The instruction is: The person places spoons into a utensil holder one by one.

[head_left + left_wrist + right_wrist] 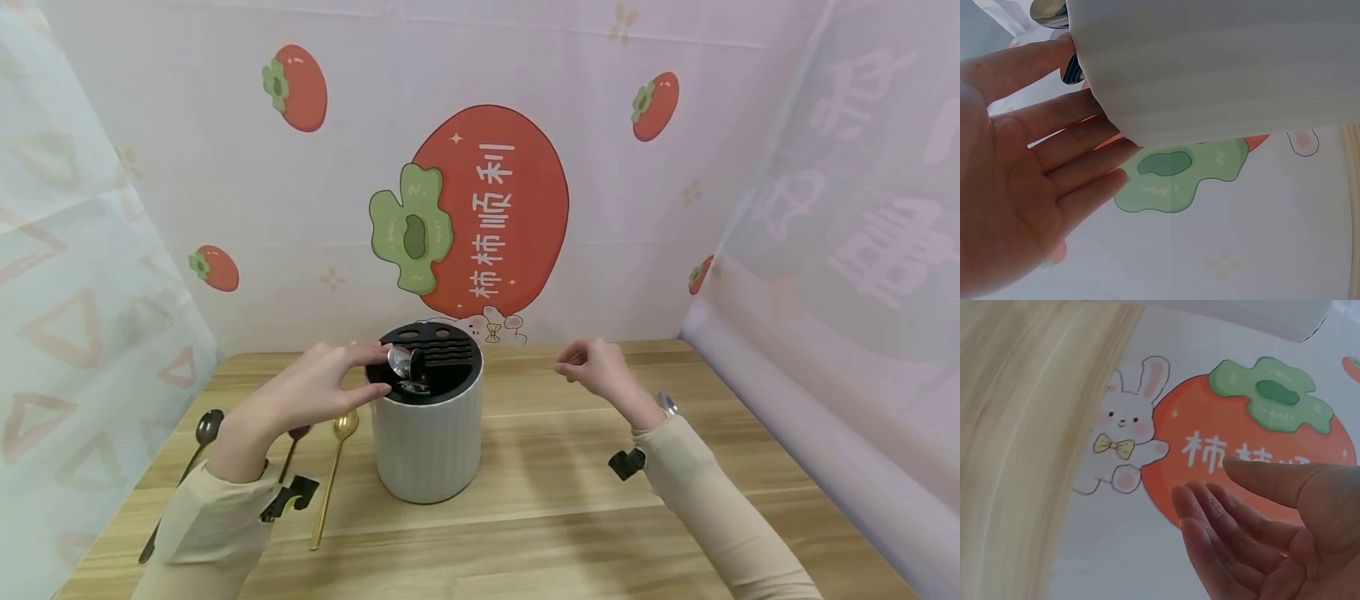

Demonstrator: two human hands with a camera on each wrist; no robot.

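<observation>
A pale, ribbed utensil holder [427, 458] with a black slotted top [453, 379] stands upright on the table. Silver spoon bowls [399, 362] poke out of its left opening. My left hand [315, 387] is at that side of the rim, thumb and fingers extended beside the spoon bowls. From the left wrist view, the straight fingers [1079, 137] reach the edge of the holder [1229, 69], which hides the fingertips. To the right of the holder, my right hand [600, 371] hovers above the table with nothing in it, its fingers loosely bent in the right wrist view.
On the wooden table [540, 533] left of the holder lie a black spoon [208, 427], a purple one [298, 432] and a gold one [345, 425], partly behind my left arm. A silver utensil [667, 403] shows beside my right wrist. Printed cloth [600, 200] hangs behind and at both sides.
</observation>
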